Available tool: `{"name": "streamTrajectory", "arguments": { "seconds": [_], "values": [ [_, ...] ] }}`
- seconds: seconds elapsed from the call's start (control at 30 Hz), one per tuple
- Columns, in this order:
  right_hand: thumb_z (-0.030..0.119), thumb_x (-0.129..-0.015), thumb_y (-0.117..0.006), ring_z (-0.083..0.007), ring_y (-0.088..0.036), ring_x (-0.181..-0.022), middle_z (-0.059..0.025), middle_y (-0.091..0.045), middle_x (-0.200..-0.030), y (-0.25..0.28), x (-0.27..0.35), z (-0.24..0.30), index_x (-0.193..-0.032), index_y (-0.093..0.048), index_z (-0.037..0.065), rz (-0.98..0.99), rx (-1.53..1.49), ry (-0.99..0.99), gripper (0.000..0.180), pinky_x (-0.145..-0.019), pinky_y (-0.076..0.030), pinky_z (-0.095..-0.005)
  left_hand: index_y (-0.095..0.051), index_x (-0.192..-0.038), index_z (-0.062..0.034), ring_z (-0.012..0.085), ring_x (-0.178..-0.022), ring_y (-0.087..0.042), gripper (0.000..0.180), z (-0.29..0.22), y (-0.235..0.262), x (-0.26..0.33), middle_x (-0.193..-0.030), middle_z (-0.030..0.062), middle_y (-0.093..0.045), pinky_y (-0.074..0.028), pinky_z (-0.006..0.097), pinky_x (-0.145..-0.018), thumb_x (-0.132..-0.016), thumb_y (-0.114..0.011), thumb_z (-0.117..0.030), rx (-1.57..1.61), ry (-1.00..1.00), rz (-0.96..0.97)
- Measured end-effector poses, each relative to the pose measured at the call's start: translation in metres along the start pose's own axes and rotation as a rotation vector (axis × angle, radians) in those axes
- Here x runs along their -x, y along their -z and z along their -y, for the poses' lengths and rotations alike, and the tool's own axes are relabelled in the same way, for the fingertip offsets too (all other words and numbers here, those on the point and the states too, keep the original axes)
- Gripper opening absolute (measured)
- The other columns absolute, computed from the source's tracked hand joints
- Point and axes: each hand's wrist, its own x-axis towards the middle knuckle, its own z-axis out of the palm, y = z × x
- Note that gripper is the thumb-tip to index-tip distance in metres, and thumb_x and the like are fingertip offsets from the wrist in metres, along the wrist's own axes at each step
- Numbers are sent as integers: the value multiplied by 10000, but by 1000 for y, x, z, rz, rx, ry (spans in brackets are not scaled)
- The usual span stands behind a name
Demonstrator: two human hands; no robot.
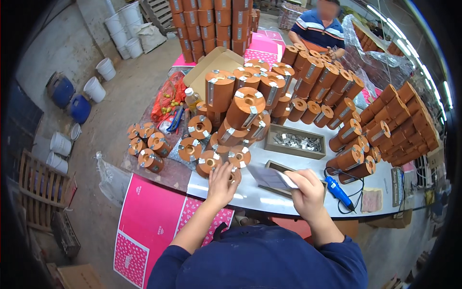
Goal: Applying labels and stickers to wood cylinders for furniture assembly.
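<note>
My left hand [222, 185] reaches over the front of a cluster of short brown cylinders [210, 162]. Its fingers are stretched out and touch the top of a front cylinder [235, 177], partly hidden by the hand. Pinched in my right hand [308, 194] is a thin flat grey-and-white sheet [270, 177], tilted above the table; its exact kind is unclear. The cylinders have holed tops with small white patches, and several carry a metal strip on the side. Taller stacked ones [247, 102] rise just behind.
A box of small metal pieces [295, 142] lies ahead, with another box [272, 189] partly behind the sheet. A corded blue tool [340, 192] and a cloth [371, 200] are at right. Stacked cylinders [403, 123] crowd the right side. Across the table sits another person [318, 29].
</note>
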Motion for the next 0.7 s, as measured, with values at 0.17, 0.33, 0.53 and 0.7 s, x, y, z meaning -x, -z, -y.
{"name": "streamTrajectory", "arguments": {
  "seconds": [0.17,0.33,0.53,0.7],
  "values": [
    [18,-492,-589,-206,-464,-666,-28,-552,-794,-44,10,21,-857,-625,67,-25,-68,272,371,-582,-386,-303,-363,-1203,16,211,-975,-522,548,-44,58,30,-1098,138,-521,-415,328,-824,-885,-339,-429,1510,314,130],
    [75,-544,-633,-217,-463,-739,-24,-543,-864,-76,18,44,-899,-620,97,268,-269,327,356,-668,-382,-332,-435,-1079,13,146,-926,-539,263,-45,65,52,-1034,103,-545,-440,289,-798,-819,-457,-18,1248,189,-188],
    [120,-578,-703,-268,-456,-836,-68,-523,-922,-70,-12,59,-875,-621,116,262,-382,288,307,-727,-371,-363,-484,-1023,11,114,-868,-547,237,-39,76,75,-964,64,-574,-437,265,-784,-789,-480,45,1113,129,-279],
    [90,-565,-691,-284,-440,-899,-103,-501,-1002,-93,-24,70,-786,-639,119,182,-383,250,229,-783,-358,-395,-529,-976,13,78,-795,-555,193,-44,86,92,-897,43,-592,-455,220,-710,-783,-525,22,1053,178,-171]
  ]
}}
